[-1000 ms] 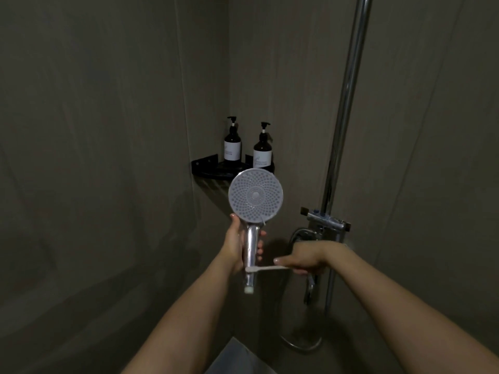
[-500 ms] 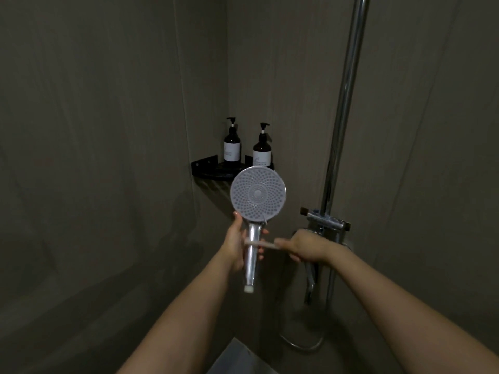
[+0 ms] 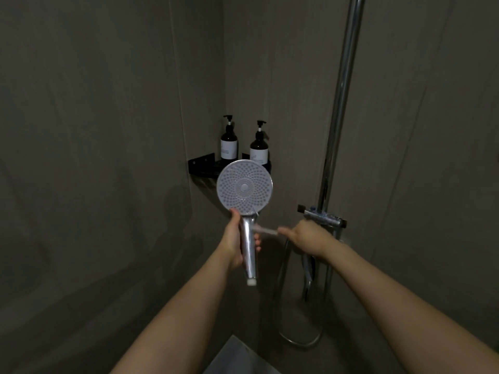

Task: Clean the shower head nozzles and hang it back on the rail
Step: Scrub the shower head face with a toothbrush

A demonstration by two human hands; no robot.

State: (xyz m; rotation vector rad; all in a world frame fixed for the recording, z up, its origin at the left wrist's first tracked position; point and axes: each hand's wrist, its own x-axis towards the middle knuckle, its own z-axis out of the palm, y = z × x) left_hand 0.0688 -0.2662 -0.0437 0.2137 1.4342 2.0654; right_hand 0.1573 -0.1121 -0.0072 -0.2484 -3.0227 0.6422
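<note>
The left hand (image 3: 234, 242) is wrapped around the chrome handle of the shower head (image 3: 244, 188), holding it upright with the round nozzle face toward the camera. The right hand (image 3: 306, 237) is closed on a thin, blurred pale brush (image 3: 266, 229) whose tip reaches the handle just under the face. Beyond stand the mixer valve (image 3: 321, 217) and rail (image 3: 341, 98); farther back, two pump bottles (image 3: 229, 143) sit on a black corner shelf (image 3: 201, 166).
</note>
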